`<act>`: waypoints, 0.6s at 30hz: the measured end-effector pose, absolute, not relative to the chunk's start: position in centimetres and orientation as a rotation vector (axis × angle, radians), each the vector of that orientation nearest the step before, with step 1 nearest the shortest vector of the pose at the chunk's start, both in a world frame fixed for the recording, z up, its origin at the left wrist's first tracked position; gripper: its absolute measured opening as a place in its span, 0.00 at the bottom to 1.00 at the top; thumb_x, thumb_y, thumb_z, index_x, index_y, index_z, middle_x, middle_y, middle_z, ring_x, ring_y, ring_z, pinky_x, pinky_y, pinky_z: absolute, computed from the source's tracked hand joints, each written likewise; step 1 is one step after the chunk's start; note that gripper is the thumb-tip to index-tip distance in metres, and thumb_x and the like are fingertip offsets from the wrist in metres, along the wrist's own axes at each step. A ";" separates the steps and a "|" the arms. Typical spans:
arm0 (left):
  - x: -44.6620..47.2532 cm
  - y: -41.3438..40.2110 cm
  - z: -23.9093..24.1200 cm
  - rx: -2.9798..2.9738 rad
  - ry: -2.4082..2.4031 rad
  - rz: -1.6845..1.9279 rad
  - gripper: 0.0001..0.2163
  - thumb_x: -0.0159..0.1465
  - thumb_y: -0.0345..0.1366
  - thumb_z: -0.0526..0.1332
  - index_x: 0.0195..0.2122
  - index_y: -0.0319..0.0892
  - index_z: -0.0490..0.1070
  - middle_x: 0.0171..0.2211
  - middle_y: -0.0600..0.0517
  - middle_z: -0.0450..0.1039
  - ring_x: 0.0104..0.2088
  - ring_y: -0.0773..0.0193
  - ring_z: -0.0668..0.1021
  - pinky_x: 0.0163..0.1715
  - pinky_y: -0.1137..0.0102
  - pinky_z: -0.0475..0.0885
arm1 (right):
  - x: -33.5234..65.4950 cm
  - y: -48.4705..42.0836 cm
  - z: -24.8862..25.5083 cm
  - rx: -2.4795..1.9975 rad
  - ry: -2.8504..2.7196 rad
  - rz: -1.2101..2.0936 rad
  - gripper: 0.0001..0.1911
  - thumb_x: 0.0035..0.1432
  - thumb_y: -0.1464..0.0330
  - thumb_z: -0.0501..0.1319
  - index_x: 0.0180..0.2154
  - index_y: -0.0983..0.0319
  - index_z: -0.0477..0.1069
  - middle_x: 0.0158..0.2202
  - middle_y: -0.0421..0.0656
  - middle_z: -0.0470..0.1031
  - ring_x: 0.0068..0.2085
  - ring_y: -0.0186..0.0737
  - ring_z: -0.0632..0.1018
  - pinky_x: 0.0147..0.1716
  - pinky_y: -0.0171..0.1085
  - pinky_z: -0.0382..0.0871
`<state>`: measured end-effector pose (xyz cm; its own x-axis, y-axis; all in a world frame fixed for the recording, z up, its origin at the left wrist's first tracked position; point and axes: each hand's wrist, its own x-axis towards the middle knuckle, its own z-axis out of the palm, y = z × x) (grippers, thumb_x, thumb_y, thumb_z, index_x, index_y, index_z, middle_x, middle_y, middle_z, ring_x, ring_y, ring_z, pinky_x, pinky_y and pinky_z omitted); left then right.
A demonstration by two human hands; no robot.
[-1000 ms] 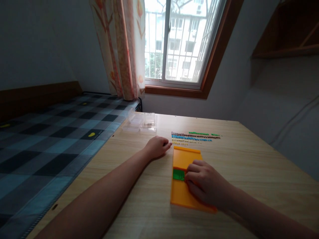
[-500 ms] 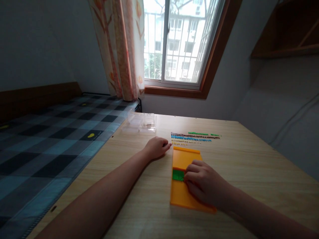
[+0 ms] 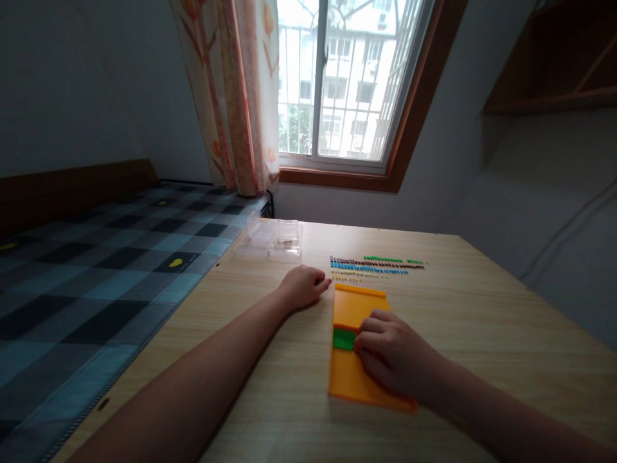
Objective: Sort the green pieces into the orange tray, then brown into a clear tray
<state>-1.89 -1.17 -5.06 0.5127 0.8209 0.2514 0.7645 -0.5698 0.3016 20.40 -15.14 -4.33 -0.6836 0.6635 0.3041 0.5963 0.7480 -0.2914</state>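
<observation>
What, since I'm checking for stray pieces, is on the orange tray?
A green rectangular block lies on the orange tray, beside its middle ridge. The right hand covers part of the tray's right side, hiding whatever is beneath.

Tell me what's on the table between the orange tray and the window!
In the head view, rows of tiny green, brown, blue and yellow pieces lie between the orange tray and the window.

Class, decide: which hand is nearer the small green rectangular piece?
Right. The right hand is at the right edge of the green piece; the left hand is farther off, beyond it to the left.
</observation>
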 end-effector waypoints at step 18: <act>-1.8 -1.3 -5.1 2.656 1.384 0.524 0.19 0.66 0.45 0.55 0.21 0.43 0.72 0.24 0.49 0.76 0.25 0.63 0.71 0.25 0.67 0.52 | 20.3 -15.0 -4.3 -0.990 -2.542 0.271 0.08 0.61 0.76 0.57 0.31 0.61 0.71 0.32 0.42 0.74 0.37 0.40 0.69 0.38 0.40 0.61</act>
